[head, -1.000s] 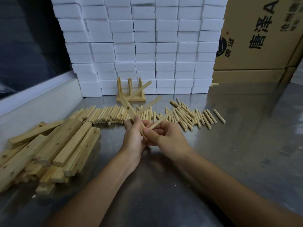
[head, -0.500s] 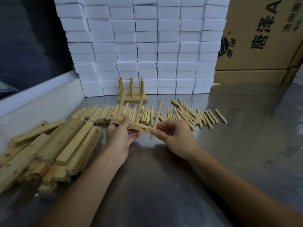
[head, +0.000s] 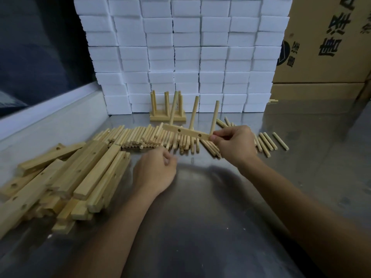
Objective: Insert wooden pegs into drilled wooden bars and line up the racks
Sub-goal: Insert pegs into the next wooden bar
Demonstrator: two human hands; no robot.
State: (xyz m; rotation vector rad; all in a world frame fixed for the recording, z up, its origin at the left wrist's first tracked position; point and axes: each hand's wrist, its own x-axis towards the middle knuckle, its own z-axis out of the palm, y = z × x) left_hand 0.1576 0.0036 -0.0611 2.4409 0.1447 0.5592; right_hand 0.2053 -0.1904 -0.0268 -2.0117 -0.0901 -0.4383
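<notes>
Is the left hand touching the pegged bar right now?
Apart. The head view shows the left hand low over the table, clear of the pegged bar, which only the right hand pinches.

Steel tabletop [head: 200, 227], dull grey, scuffed, faint reflections. At 12 o'clock, a wall of white foam blocks [head: 186, 57], stacked in even rows and columns, standing on the table's far edge. At 2 o'clock, brown cardboard boxes [head: 325, 47], one on another, black printed characters and a round logo on the upper face. At 10 o'clock, a pale ledge [head: 50, 115] runs under a dark window pane [head: 36, 47].

Head cam; faces fwd-down, close.
</notes>
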